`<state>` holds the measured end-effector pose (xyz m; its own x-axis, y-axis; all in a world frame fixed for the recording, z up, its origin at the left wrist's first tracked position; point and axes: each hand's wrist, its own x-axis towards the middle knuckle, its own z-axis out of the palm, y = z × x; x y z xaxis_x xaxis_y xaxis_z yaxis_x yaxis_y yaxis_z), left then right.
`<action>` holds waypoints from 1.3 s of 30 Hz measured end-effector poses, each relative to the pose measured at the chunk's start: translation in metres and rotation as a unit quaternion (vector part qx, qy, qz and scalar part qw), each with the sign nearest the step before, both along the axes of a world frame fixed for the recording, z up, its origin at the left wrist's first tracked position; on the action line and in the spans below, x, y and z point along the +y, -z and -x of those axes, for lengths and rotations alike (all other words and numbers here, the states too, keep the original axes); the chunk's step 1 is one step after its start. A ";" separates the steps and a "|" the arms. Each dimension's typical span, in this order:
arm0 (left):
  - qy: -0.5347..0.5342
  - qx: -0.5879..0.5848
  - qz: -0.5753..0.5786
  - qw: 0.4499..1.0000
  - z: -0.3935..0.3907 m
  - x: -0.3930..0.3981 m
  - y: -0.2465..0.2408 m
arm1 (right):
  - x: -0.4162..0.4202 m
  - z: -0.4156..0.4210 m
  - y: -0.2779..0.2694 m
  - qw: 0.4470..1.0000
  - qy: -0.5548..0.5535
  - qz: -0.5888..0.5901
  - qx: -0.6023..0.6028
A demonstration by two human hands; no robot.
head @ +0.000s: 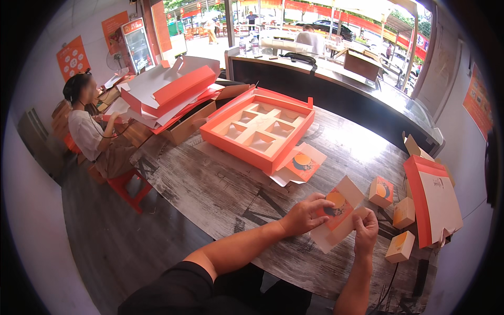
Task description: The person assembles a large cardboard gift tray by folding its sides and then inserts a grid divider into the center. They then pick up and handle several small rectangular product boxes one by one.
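Observation:
Between my hands is a partly folded printed carton (339, 208), orange with a yellow circle, its pale flaps spread. My left hand (306, 214) grips its left side, and my right hand (365, 228) pinches a flap at its right. Beyond them another unfolded carton (302, 163) lies against the near corner of a large orange gift box (236, 151), which holds a pale divider tray (258, 126) with several square recesses. Right of my hands stand small folded boxes: one orange-topped (381, 191), one yellow-topped (404, 213), and another yellow-topped one (400, 247) nearest me.
An orange and cream box part (437, 201) rests at the table's right edge. Orange cardboard sheets (169, 94) are piled over a brown carton (189, 122) at the far left. A seated person (88, 122) works there beside a red stool (130, 189). A counter (334, 78) stands beyond the table.

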<state>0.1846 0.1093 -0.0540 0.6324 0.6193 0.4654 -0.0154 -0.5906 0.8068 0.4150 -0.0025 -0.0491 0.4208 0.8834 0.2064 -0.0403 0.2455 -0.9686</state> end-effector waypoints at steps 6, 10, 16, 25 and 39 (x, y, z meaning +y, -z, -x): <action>-0.093 0.001 -0.163 0.982 0.000 0.000 -0.003 | 0.001 -0.001 0.002 0.999 0.025 0.030 -0.011; -0.012 0.104 -0.242 0.965 -0.002 -0.008 0.004 | 0.004 0.002 0.012 0.996 0.023 0.060 -0.055; 0.058 0.135 -0.179 0.973 -0.005 -0.017 0.007 | 0.006 0.006 0.016 0.997 -0.006 0.052 -0.059; 0.029 0.165 -0.183 0.969 -0.001 -0.018 0.002 | 0.006 0.021 0.007 0.997 -0.026 0.024 -0.067; -0.037 0.279 -0.149 0.948 0.001 0.008 0.015 | -0.001 -0.022 0.005 0.939 0.203 -0.059 -0.271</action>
